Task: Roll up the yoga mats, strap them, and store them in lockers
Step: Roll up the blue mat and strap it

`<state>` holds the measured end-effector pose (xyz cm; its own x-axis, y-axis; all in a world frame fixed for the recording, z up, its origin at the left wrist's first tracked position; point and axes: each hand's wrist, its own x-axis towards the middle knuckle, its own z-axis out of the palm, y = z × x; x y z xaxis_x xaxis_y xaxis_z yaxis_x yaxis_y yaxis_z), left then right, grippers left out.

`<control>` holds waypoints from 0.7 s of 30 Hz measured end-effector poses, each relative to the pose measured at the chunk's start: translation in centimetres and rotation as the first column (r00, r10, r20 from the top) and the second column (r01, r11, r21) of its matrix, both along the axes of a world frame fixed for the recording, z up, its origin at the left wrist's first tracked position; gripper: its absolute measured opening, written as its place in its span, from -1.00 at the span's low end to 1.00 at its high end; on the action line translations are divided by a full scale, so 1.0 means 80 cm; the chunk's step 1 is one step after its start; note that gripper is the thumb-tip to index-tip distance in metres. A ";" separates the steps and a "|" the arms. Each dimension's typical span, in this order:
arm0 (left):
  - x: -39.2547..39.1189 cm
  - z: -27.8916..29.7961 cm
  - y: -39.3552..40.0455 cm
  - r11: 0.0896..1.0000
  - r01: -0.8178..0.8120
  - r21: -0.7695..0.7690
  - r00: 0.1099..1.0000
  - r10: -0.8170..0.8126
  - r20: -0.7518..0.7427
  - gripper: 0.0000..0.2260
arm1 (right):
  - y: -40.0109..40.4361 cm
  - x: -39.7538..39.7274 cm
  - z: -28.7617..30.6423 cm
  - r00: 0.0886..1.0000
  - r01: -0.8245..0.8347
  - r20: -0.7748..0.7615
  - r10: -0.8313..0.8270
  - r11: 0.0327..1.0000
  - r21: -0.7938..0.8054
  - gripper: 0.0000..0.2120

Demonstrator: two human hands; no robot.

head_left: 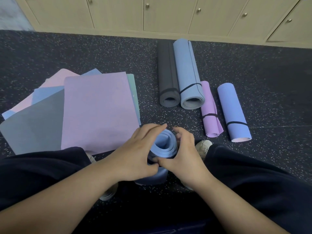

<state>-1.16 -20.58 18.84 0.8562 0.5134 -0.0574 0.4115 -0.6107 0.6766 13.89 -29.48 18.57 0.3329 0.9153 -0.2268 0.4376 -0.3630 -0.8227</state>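
Both hands' grip rings the blue roll (163, 146).

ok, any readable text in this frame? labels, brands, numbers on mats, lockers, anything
None readable.
Rolled mats: no print, only black straps.
Flat mats: plain.
Locker doors: knobs only, no numbers.
Shoe: any marking too blurred to read.

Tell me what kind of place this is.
Probably a gym or yoga studio: speckled rubber floor, a row of beige lockers along the wall, and rolled, strapped yoga mats lying out.
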 end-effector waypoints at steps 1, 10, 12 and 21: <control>0.000 0.001 0.001 1.000 0.002 0.001 1.000 -0.002 -0.024 -0.15 | -0.001 0.001 -0.001 1.000 -0.014 -0.008 0.014 1.000 -0.012 -0.14; -0.003 0.005 0.014 0.997 0.060 0.050 0.967 -0.046 -0.252 -0.01 | -0.005 -0.003 -0.004 0.976 -0.208 -0.076 0.205 0.978 -0.032 -0.08; -0.001 0.005 0.014 0.994 0.052 0.091 0.972 -0.029 -0.235 -0.04 | -0.005 -0.004 -0.003 0.967 -0.247 -0.067 0.244 0.968 -0.047 -0.09; 0.000 0.013 0.010 0.991 0.073 0.114 0.982 -0.052 -0.180 -0.34 | -0.005 -0.001 -0.003 0.955 -0.266 -0.157 0.251 0.961 -0.077 -0.16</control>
<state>-1.13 -19.77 19.86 0.8689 0.4712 -0.1515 0.4759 -0.7112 0.5174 13.84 -29.88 18.32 0.0451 0.9372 -0.3458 0.4061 -0.3335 -0.8508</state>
